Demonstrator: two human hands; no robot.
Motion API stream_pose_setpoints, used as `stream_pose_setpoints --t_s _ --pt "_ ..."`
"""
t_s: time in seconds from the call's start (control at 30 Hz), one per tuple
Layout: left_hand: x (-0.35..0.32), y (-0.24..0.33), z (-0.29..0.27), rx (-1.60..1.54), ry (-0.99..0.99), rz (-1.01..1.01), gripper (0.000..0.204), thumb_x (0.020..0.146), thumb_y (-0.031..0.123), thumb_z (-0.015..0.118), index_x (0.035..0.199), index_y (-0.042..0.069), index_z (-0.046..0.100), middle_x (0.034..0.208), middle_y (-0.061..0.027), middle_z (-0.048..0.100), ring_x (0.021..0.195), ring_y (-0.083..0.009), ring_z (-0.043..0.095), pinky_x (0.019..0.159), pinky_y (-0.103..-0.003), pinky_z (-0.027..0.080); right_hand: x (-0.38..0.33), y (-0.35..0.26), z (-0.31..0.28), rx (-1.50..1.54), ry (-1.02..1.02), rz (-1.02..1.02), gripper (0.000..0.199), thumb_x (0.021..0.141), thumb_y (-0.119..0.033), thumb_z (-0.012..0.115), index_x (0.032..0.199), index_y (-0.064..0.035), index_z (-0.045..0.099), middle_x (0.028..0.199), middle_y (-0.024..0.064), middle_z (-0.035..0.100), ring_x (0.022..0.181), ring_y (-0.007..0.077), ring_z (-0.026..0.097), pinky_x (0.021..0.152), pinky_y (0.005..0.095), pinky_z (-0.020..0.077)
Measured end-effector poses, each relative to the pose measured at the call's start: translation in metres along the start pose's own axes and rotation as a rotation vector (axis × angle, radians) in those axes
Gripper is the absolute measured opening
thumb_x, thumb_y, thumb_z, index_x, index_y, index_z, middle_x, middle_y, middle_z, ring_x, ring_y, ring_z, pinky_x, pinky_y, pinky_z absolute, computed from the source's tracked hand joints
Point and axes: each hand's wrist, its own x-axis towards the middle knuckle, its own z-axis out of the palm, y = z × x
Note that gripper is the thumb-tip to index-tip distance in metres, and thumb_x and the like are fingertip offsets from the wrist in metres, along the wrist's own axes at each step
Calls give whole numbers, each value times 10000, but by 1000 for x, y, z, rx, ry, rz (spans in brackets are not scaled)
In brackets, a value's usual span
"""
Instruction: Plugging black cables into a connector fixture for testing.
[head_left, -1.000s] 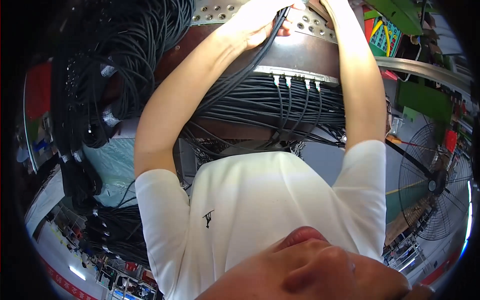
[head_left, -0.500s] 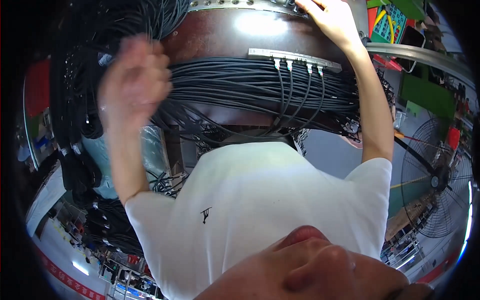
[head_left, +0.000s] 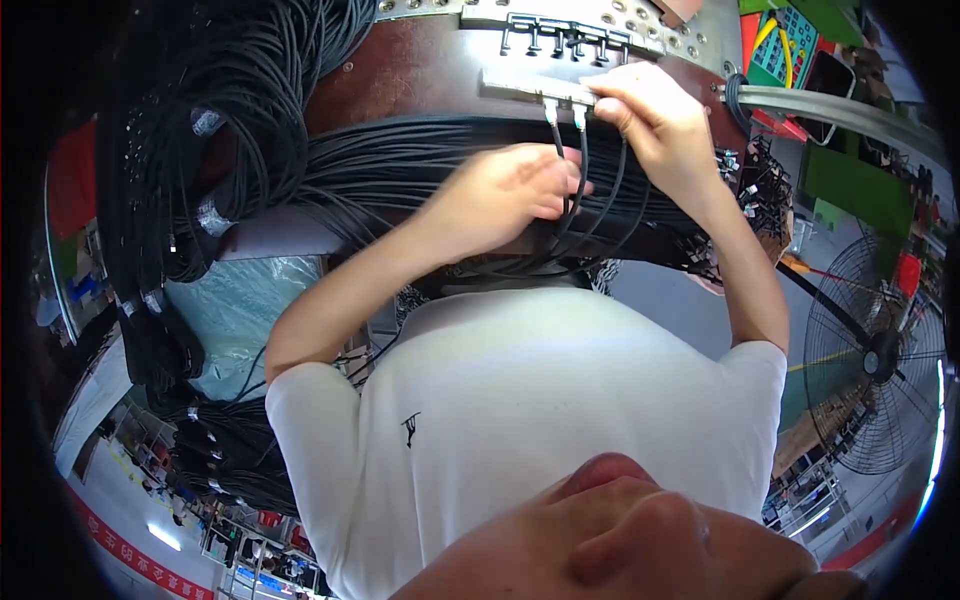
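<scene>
My right hand (head_left: 660,120) is closed around the right end of a narrow metal bar (head_left: 515,86), thumb on the near side. White-ended connectors (head_left: 551,110) plug into the bar's near edge, with black cables (head_left: 583,165) hanging from them toward me. The connectors farther right are hidden by my right hand. My left hand (head_left: 520,190) is at the left-hand cables just below the bar. Its fingers are apart and reach behind these cables, slightly blurred. Under both hands lies a thick bundle of black cables (head_left: 390,165) across the brown table.
A metal fixture with a row of black clips (head_left: 568,40) stands beyond the bar on a perforated plate (head_left: 690,42). Coiled black cables (head_left: 270,70) pile up at the left. To the right are a curved metal rail (head_left: 830,105), yellow-handled pliers (head_left: 783,55) and a fan (head_left: 872,358).
My left hand has swung from the far left to the hanging cables. My right hand has come down from the clip fixture onto the bar, which now sits slightly farther from me and further left.
</scene>
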Motion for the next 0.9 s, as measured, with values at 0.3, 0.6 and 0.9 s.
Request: stream_pose_setpoints --t_s 0.3,0.6,0.9 --pt "127 94 -47 -536 -100 264 152 960 90 485 1003 0 599 837 -44 626 706 -138 606 596 -256 528 150 57 -10 -177 247 76 254 910 -207 524 1034 -31 659 887 173 659 815 312 621 732 378 493" --pt "196 77 -94 -5 -79 610 179 945 65 501 1041 -42 607 853 -102 623 730 -198 624 593 -277 531 146 66 -8 -479 150 26 264 925 -250 507 994 -43 657 865 158 661 770 298 641 711 400 508" --pt "198 115 -139 1521 387 658 290 933 266 512 1045 30 638 1001 -170 655 887 -277 627 806 -386 506 128 72 -9 -753 54 23 285 938 -287 491 958 -54 655 846 145 663 730 286 658 692 420 521"
